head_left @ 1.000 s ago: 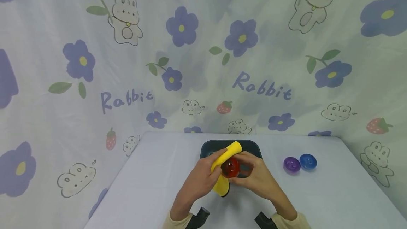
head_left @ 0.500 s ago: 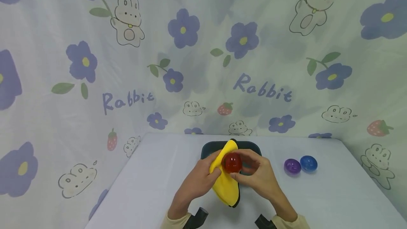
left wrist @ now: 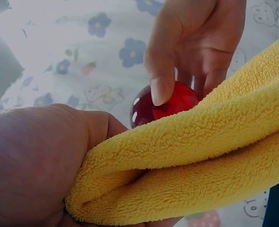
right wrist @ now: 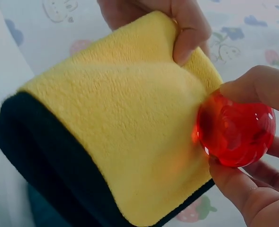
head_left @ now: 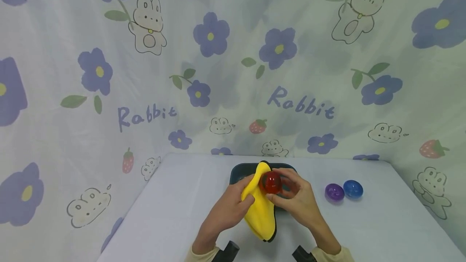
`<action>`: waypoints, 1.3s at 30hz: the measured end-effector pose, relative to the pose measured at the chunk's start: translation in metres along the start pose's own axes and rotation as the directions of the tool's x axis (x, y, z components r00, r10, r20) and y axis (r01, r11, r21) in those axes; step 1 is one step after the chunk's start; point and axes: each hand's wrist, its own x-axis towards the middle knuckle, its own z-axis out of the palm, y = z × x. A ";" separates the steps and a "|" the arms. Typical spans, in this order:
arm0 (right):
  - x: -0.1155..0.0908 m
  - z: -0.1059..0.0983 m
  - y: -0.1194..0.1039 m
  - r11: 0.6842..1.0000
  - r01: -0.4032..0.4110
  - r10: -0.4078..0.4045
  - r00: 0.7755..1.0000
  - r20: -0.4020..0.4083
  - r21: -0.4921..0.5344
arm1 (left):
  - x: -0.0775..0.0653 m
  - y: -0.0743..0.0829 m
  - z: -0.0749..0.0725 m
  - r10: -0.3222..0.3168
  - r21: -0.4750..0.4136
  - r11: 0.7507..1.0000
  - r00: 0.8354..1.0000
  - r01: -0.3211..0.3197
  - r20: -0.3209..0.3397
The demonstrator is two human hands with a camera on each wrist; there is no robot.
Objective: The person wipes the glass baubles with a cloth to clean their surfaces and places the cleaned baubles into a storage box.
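A yellow fleecy cloth (head_left: 260, 215) with a dark edge hangs folded in my left hand (head_left: 230, 205), its thumb on the near face and the fingers behind. With thumb and fingertips, my right hand (head_left: 299, 197) pinches a shiny, see-through red ball (head_left: 272, 182). In the right wrist view the ball (right wrist: 236, 126) lies against the yellow side of the cloth (right wrist: 130, 123), or very close to it. The left wrist view has the fold of the cloth (left wrist: 191, 137) hiding the lower part of the ball (left wrist: 177, 101).
Behind the hands stands a dark green tray (head_left: 238, 170), partly covered by them. To its right on the white table (head_left: 174, 201) lie a purple ball-like piece (head_left: 334, 192) and a blue one (head_left: 352, 189), side by side. A printed curtain (head_left: 225, 72) rises behind the table.
The cloth has swung round and opened out, so more of its yellow face shows below my left hand. The red ball and my right hand have shifted slightly to the right and up.
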 end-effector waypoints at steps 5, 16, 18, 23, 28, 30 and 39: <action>-0.001 -0.003 0.003 0.999 0.000 -0.001 1.000 -0.010 -0.035 | -0.001 0.001 0.001 0.016 -0.006 1.000 1.000 -0.016 0.001; 0.000 -0.009 0.008 0.997 0.025 -0.021 0.998 0.055 -0.072 | -0.003 0.000 0.001 0.027 0.017 1.000 0.999 -0.026 -0.034; 0.001 -0.010 0.008 0.996 0.025 -0.018 0.997 0.075 -0.087 | -0.003 0.000 0.001 0.027 0.027 0.999 0.999 -0.026 -0.040; 0.001 -0.012 0.007 0.991 -0.030 0.045 0.992 0.119 -0.129 | -0.004 0.003 0.002 0.043 0.061 0.997 0.996 -0.039 -0.072; 0.001 -0.011 0.004 0.989 -0.043 0.063 0.987 0.145 -0.142 | -0.005 0.006 0.003 0.064 0.076 0.996 0.993 -0.057 -0.103; 0.000 -0.010 0.003 0.989 -0.034 0.056 0.987 0.154 -0.141 | -0.006 0.007 0.003 0.071 0.076 0.995 0.991 -0.063 -0.111; -0.005 -0.005 -0.005 0.987 -0.015 0.044 0.983 0.176 -0.162 | -0.003 0.004 0.004 0.085 0.067 0.995 0.991 -0.078 -0.100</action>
